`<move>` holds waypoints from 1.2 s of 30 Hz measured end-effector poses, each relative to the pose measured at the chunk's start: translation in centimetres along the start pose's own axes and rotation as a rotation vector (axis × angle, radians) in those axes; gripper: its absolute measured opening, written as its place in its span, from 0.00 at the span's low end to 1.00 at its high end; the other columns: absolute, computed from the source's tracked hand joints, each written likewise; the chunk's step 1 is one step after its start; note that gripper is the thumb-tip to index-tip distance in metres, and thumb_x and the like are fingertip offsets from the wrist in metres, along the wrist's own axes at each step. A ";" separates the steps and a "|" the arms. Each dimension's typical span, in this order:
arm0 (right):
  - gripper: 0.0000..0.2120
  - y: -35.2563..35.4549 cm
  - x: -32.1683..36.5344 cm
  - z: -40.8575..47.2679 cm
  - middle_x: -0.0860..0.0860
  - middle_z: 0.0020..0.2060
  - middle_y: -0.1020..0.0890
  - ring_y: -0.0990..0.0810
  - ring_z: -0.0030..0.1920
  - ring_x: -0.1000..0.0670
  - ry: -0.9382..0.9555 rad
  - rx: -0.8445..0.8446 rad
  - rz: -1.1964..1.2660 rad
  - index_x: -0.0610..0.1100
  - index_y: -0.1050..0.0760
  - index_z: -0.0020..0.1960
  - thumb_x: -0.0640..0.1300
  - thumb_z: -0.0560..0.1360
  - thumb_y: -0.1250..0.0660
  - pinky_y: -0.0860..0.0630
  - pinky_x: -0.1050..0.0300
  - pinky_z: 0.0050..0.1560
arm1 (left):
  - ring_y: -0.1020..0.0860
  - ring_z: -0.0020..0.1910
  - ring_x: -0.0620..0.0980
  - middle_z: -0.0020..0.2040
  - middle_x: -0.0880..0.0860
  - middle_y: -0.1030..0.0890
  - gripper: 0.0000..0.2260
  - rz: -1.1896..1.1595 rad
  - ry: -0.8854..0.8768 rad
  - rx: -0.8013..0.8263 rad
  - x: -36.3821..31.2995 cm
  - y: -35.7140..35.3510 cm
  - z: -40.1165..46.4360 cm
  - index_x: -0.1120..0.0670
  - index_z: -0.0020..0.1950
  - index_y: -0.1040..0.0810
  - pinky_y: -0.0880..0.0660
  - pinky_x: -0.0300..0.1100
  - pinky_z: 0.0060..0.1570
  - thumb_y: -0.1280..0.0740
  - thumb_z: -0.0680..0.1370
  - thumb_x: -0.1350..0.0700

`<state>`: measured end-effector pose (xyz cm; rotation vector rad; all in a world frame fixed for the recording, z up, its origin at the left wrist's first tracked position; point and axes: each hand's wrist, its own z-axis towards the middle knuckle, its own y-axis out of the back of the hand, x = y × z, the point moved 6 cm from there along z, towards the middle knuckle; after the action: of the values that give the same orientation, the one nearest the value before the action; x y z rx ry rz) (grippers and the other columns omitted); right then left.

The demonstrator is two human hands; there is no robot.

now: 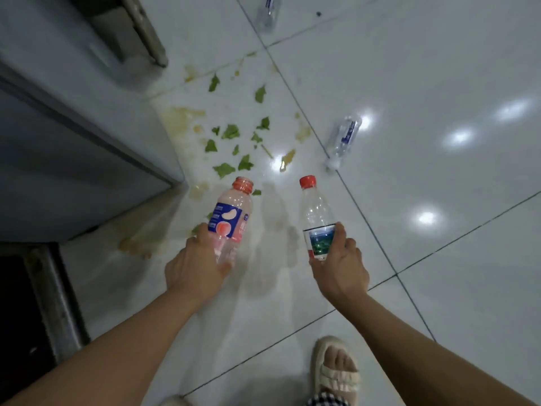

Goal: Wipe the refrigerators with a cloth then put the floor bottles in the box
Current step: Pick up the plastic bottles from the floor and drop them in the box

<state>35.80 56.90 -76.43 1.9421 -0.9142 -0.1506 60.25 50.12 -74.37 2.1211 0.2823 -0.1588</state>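
Head view: your left hand (194, 266) grips the pink bottle (231, 218) low; your right hand (336, 263) pinches the clear bottle (317, 218) at its label. Two bottles (344, 140) lie on the floor (439, 83); no box shows. Risk: wet stains and leaves (231, 131) ahead invite a slip.

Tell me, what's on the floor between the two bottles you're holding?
Head view: only wet, smeared floor tile lies between the pink-labelled bottle and the red-capped clear bottle; the green leaf scraps sit farther ahead.
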 end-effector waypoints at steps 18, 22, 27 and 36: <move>0.35 34.0 8.5 10.9 0.44 0.60 0.29 0.29 0.60 0.44 0.190 -0.059 -0.093 0.46 0.49 0.73 0.53 0.74 0.33 0.28 0.49 0.51 | 0.22 0.53 0.57 0.58 0.53 0.23 0.32 -0.172 0.046 -0.086 -25.5 23.4 6.1 0.51 0.67 0.41 0.26 0.48 0.48 0.29 0.70 0.45; 0.35 36.0 13.1 16.6 0.44 0.60 0.28 0.28 0.60 0.44 0.195 -0.041 -0.103 0.47 0.48 0.73 0.53 0.74 0.33 0.27 0.48 0.53 | 0.22 0.53 0.55 0.59 0.54 0.24 0.31 -0.176 0.120 -0.069 -25.3 25.7 11.6 0.52 0.67 0.41 0.26 0.47 0.47 0.30 0.71 0.43; 0.36 36.8 18.3 24.3 0.43 0.60 0.28 0.28 0.60 0.42 0.201 0.015 -0.174 0.45 0.49 0.73 0.52 0.73 0.32 0.27 0.46 0.54 | 0.22 0.52 0.55 0.59 0.54 0.23 0.32 -0.209 0.183 -0.048 -24.6 27.0 18.4 0.53 0.66 0.41 0.29 0.45 0.45 0.30 0.71 0.41; 0.33 36.0 25.9 36.1 0.42 0.58 0.27 0.27 0.58 0.41 0.256 0.090 -0.195 0.43 0.45 0.70 0.53 0.74 0.33 0.28 0.46 0.53 | 0.22 0.50 0.54 0.58 0.54 0.23 0.32 -0.237 0.304 0.002 -24.7 27.4 28.1 0.54 0.66 0.41 0.26 0.44 0.44 0.30 0.71 0.42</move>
<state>18.63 4.72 -60.52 2.0760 -0.5718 0.0272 43.56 8.80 -61.54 2.1068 0.7140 0.0279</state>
